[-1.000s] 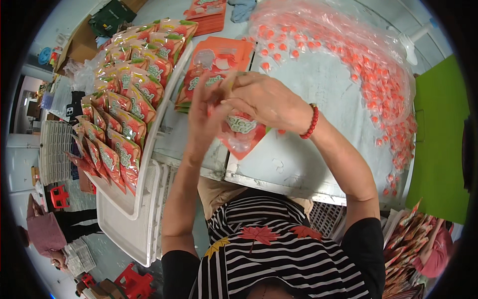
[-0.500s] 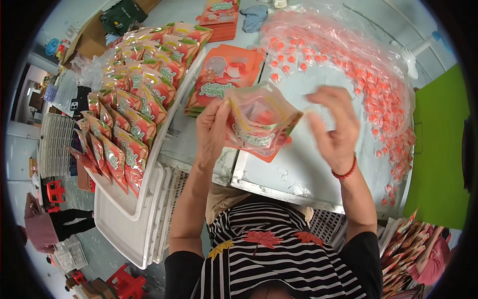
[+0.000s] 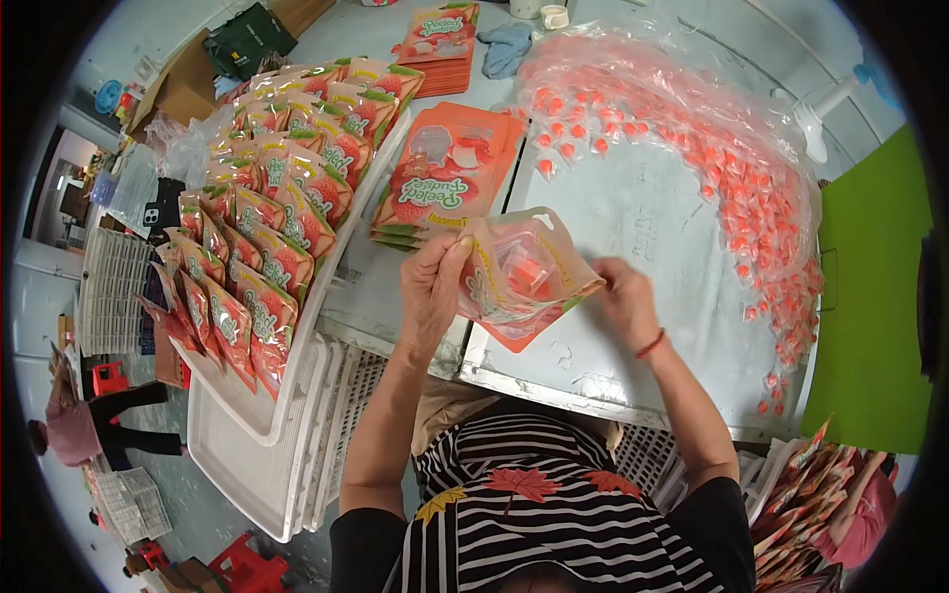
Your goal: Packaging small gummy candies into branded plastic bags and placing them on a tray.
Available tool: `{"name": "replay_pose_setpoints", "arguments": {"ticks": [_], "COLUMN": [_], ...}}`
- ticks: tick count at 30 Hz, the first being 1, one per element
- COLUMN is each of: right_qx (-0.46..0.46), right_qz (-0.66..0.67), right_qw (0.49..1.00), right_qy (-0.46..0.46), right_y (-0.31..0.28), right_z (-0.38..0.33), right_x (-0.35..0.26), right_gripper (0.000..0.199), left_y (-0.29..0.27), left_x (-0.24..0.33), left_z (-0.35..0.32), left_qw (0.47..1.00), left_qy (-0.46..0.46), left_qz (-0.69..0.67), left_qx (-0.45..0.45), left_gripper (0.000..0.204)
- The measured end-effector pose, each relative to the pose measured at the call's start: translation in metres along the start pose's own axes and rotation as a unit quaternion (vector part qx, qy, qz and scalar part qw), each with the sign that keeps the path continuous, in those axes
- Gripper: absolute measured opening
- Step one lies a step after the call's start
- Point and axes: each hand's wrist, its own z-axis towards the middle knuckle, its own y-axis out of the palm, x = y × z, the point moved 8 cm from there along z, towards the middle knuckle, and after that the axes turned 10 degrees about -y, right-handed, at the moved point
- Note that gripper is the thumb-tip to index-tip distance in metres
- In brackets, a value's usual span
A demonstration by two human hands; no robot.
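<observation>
I see the stand-up snack pouch raised over the metal table, mouth held open, left hand pinching its left edge, right hand gripping its right side, small orange packets inside, filled pouches racked on the white tray at left.

In front of you is a grey metal table with a raised shiny rim along its near edge. On it, to your right, lies a wide curving heap of small orange wrapped sweets under clear plastic film. Near its middle sits a stack of flat orange pouches; a second stack lies at the far end, with a blue cloth just beside it.
</observation>
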Motion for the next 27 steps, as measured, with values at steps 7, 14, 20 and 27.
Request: {"name": "replay_pose_setpoints", "arguments": {"ticks": [7,14,20,27], "right_qx": [0.044,-0.025,-0.07,-0.022], "right_qz": [0.027,0.012,-0.001,0.029], "right_qw": [0.985,0.982,0.978,0.971], "right_qy": [-0.162,-0.186,-0.198,-0.238], "right_y": [-0.124,-0.098,-0.083,-0.087], "right_z": [0.067,0.068,0.066,0.052], "right_x": [-0.126,-0.17,-0.161,-0.17], "right_gripper": [0.02,0.025,0.016,0.028], "left_y": [0.007,-0.001,0.019,-0.029], "left_x": [0.009,0.01,0.051,0.045], "left_z": [0.001,-0.014,-0.027,-0.024], "left_qw": [0.991,0.99,0.955,0.996], "left_qy": [0.059,-0.037,0.253,0.064], "left_qz": [0.118,0.132,0.15,0.054], "left_qx": [-0.009,-0.018,-0.02,0.043], "left_gripper": [0.013,0.01,0.011,0.015]}}
